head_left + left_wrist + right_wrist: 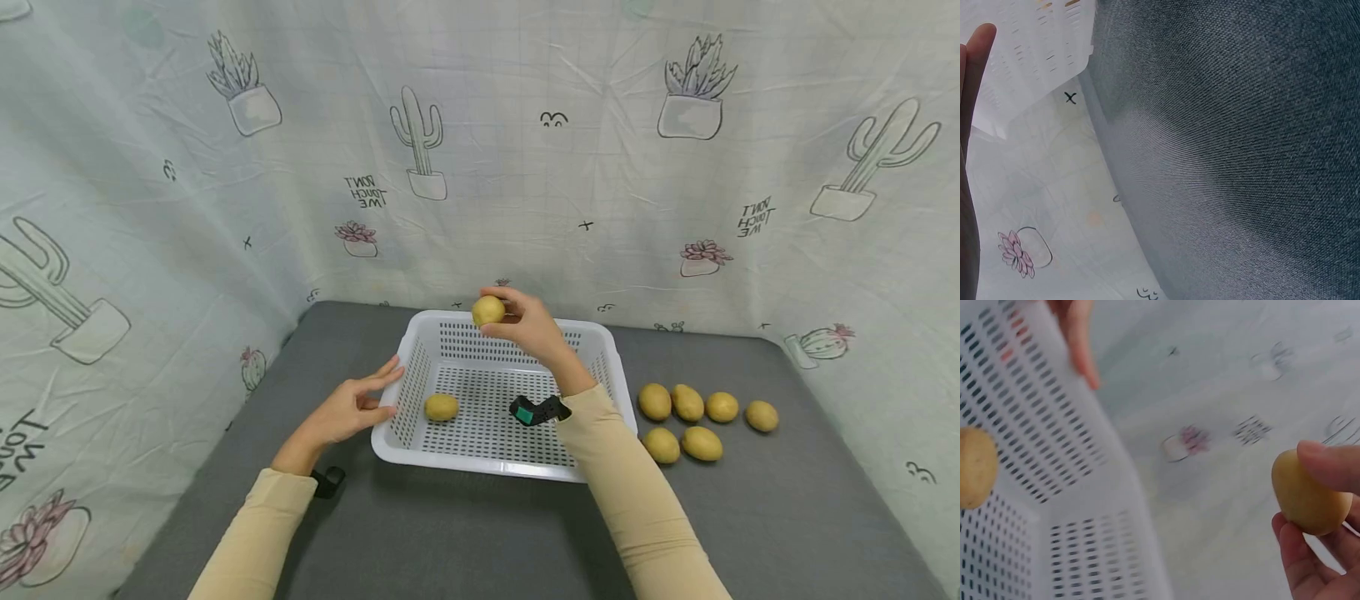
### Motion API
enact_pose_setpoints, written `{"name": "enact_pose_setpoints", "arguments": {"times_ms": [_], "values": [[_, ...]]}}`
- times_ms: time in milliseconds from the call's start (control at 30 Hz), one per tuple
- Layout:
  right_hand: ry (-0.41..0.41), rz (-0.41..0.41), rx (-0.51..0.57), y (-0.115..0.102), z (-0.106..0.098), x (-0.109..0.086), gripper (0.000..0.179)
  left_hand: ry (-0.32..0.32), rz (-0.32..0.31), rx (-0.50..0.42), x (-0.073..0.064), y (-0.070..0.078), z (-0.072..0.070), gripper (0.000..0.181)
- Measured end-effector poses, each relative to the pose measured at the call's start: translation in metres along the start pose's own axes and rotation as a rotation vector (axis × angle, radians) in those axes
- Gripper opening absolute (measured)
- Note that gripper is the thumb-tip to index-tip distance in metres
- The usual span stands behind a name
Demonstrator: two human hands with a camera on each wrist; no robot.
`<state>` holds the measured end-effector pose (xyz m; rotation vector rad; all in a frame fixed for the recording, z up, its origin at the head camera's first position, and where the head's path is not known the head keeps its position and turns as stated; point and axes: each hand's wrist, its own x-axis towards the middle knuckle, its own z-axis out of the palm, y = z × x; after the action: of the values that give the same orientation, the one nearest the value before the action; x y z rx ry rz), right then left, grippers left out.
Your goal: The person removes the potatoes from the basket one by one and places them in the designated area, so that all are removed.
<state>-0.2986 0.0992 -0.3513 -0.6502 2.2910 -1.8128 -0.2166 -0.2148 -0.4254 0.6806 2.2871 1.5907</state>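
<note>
My right hand (531, 327) holds a yellow potato (488, 310) between thumb and fingers, raised above the far side of the white plastic basket (495, 468). The right wrist view shows the same potato (1310, 494) pinched by the thumb and fingertips. At the basket's left wall, my left hand (347, 410) rests its nearly straight fingers against the rim and holds nothing else. One potato (441, 407) lies inside the basket, on the left of its slotted floor. In the left wrist view, only part of the left hand (972, 94) shows beside the basket (1035, 50).
Several loose potatoes (702, 444) lie on the grey tabletop (480, 542) right of the basket, in two rough rows. A pale curtain (495, 183) printed with cacti hangs behind the table and along its sides. A black strap with a camera (534, 411) sits on the right wrist.
</note>
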Motion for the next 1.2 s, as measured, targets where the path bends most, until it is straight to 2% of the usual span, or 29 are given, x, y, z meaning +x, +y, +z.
{"name": "enact_pose_setpoints", "arguments": {"times_ms": [267,467,700,1000,1200], "values": [[0.065,-0.056,-0.010,-0.021,-0.030,-0.043,0.060,-0.007,0.001,0.004,0.003,0.000,-0.001,0.067],[0.134,-0.068,-0.046,-0.019,-0.061,-0.078,0.060,-0.003,0.004,0.010,0.003,-0.001,-0.003,0.067],[0.247,-0.075,-0.160,-0.005,-0.091,-0.118,0.058,-0.009,0.010,-0.011,0.005,-0.003,-0.004,0.067],[0.447,0.040,-0.284,0.035,-0.126,-0.172,0.059,-0.004,0.018,0.008,0.003,-0.002,-0.003,0.067],[0.560,0.124,-0.233,0.057,-0.148,-0.212,0.059,-0.007,0.014,0.024,0.000,-0.002,0.000,0.067]]}}
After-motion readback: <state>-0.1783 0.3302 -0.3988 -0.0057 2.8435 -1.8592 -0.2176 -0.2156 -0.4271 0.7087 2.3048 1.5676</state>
